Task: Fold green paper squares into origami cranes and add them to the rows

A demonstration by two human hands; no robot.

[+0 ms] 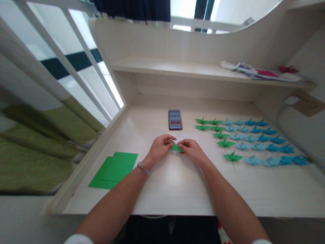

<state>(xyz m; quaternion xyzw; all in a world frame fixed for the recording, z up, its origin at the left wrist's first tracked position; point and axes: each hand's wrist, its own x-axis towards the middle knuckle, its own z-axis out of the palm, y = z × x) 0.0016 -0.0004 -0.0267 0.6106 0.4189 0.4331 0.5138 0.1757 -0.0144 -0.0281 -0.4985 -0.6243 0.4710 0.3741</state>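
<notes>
A small folded piece of green paper (175, 148) is held between my two hands over the middle of the desk. My left hand (160, 146) pinches its left side, and my right hand (191, 149) grips the right side with thumb and fingers. The fingers cover much of the paper, so its full shape is hidden. Flat green paper sheets (114, 169) lie overlapping to the left of my left forearm. Off to the right stand rows of folded paper cranes, green ones (233, 157) nearest my hands, then light blue (252, 160) and darker blue ones (279, 148).
A phone (175, 120) lies on the desk (167, 189) just beyond my hands. Papers and a red folded piece (288, 69) rest on the shelf (172, 67) above. A plugged-in charger (291, 100) with a cable is at the right wall. Curtain and white bars border the left.
</notes>
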